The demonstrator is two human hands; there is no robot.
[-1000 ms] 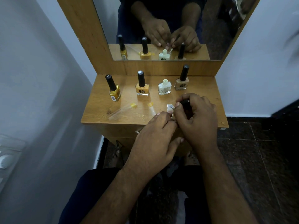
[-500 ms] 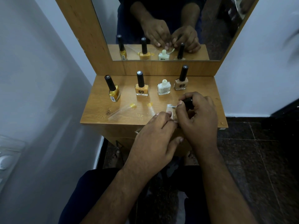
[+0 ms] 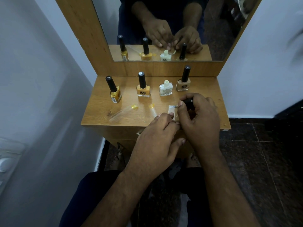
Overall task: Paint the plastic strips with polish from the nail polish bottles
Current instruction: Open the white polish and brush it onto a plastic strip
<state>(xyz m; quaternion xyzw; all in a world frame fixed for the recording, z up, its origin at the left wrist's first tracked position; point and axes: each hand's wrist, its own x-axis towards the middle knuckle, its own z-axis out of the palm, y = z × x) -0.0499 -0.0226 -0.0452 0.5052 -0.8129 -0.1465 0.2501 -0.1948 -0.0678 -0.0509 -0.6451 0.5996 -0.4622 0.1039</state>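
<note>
A row of nail polish bottles stands at the back of the wooden shelf (image 3: 101,110): a gold one (image 3: 115,94), an orange one (image 3: 143,89), an uncapped white one (image 3: 166,89) and a beige one (image 3: 184,83). My right hand (image 3: 199,118) grips the black brush cap (image 3: 188,102), its brush tip touching the far end of a clear plastic strip (image 3: 173,113). My left hand (image 3: 157,140) pins the near end of that strip with its fingertips. Two more clear strips with yellow-painted tips lie to the left, one long (image 3: 122,113) and one shorter (image 3: 152,110).
A mirror (image 3: 164,28) in a wooden frame rises behind the shelf and reflects the hands and bottles. White walls close in on the left and right. Dark tiled floor (image 3: 262,161) lies below the shelf's front edge.
My right hand has drawn the brush up along the strip toward its far end. My left hand has stayed put on the near end.
</note>
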